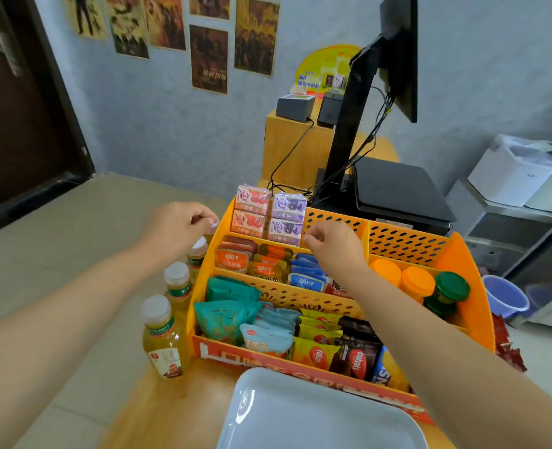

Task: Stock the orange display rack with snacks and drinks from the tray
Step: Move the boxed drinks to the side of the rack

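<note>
The orange display rack (pixel 462 260) stands on the wooden counter, and its tiers hold snack packets, small red and purple drink cartons (pixel 269 215), and jars with orange and green lids (pixel 418 281). The top right compartments show only bare orange wall. Several tea bottles (pixel 164 335) stand in a row along the rack's left side. My left hand (pixel 177 228) is closed at the white cap of the farthest bottle (pixel 214 224). My right hand (pixel 333 243) hovers loosely closed beside the purple cartons, with nothing visible in it. The pale tray (pixel 316 416) lies bare in front.
A black till screen on a stand (pixel 394 59) and its base with cables sit behind the rack. A wooden box (pixel 287 150) carries two small dark devices. Red packets (pixel 507 348) lie right of the rack. A white bin and a purple bucket (pixel 504 296) stand at the right.
</note>
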`<action>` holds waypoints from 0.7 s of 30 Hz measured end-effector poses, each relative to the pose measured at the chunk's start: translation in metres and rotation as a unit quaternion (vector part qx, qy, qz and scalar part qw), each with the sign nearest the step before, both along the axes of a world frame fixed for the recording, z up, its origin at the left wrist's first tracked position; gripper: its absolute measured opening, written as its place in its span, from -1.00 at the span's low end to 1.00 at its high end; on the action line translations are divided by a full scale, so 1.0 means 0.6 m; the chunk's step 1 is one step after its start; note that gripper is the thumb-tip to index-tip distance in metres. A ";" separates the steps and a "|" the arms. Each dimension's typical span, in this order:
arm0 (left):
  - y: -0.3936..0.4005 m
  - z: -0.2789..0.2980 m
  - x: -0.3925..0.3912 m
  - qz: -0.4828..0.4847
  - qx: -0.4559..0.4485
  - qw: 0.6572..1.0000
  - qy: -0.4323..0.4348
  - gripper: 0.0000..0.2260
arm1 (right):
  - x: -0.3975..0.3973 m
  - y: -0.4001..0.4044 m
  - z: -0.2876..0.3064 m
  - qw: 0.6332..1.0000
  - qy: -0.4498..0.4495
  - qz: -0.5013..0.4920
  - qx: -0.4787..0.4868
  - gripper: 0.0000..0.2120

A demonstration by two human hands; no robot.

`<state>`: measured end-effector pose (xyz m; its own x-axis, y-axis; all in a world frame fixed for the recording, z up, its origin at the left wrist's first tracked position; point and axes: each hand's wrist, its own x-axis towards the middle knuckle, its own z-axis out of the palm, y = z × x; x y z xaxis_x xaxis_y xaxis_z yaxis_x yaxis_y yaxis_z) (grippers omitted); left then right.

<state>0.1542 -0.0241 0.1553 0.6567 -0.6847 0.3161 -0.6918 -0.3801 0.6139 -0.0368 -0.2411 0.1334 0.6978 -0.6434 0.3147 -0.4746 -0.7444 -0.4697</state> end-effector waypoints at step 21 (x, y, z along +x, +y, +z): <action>-0.185 -0.011 0.119 -0.081 0.091 0.984 -0.129 -0.42 | 0.107 -0.059 0.023 0.997 0.060 0.011 0.048 -0.65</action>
